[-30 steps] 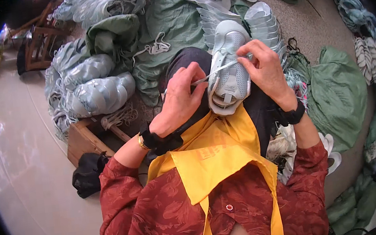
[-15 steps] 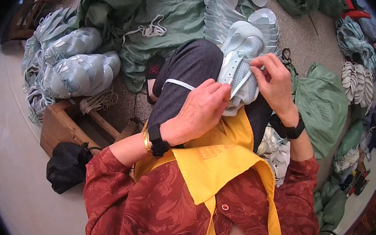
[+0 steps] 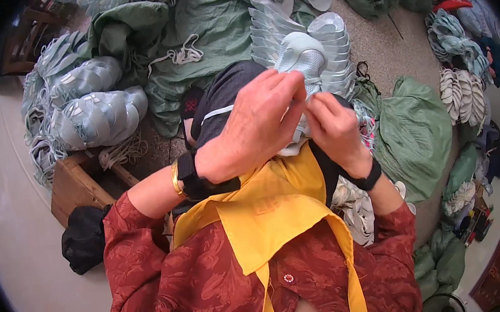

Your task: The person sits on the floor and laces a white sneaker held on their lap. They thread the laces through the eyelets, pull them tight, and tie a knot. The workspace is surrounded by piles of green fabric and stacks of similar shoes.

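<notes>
On my lap lies a pale blue shoe upper (image 3: 301,53) with mesh and eyelets, its toe end pointing away from me. My left hand (image 3: 261,116) is closed in a pinch over its opening, back of the hand up. Just right of it my right hand (image 3: 337,132) is also closed, thumb and fingertips pinched together near the eyelets. A pale shoelace runs between the fingers of both hands, mostly hidden by them. The hands nearly touch and cover the middle of the upper.
Stacked pale blue uppers (image 3: 333,46) stand just beyond my lap. Bundled uppers (image 3: 99,119) lie at the left above a wooden stool (image 3: 78,184). Green sacks (image 3: 414,137) lie at the right and a green sheet (image 3: 208,33) ahead, with loose white laces (image 3: 186,54) on it.
My left hand has moved up and forward over the upper. My right hand has turned, come down and closed in beside the left. The view has shifted slightly.
</notes>
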Motion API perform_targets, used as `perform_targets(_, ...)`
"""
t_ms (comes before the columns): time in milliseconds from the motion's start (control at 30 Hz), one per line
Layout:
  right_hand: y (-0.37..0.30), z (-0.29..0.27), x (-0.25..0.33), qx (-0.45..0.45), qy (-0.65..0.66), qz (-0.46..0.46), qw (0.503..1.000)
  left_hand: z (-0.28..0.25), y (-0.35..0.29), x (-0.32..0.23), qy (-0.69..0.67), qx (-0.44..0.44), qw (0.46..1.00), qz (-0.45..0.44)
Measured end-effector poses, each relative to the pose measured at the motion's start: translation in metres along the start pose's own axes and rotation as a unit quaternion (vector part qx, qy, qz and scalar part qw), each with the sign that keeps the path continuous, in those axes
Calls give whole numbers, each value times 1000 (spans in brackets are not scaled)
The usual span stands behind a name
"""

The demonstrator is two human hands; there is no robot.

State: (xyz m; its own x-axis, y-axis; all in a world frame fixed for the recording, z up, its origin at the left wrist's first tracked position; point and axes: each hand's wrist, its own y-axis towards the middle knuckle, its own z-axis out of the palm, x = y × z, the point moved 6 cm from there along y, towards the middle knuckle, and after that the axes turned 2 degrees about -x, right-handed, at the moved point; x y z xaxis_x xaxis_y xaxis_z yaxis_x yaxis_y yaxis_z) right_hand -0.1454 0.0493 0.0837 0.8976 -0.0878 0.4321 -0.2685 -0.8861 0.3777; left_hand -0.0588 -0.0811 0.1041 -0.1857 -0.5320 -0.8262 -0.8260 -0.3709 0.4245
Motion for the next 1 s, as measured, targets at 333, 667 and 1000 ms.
perform_targets(333,21,17,-28,68,-135,0,988,6,38,18,31,-10,999,-14)
perform_targets(667,9,8,-17,131,50,99,985,6,27,22,22,25,999,-37)
perform_targets(1000,17,8,-33,80,-110,34,990,11,33,23,39,25,998,-33)
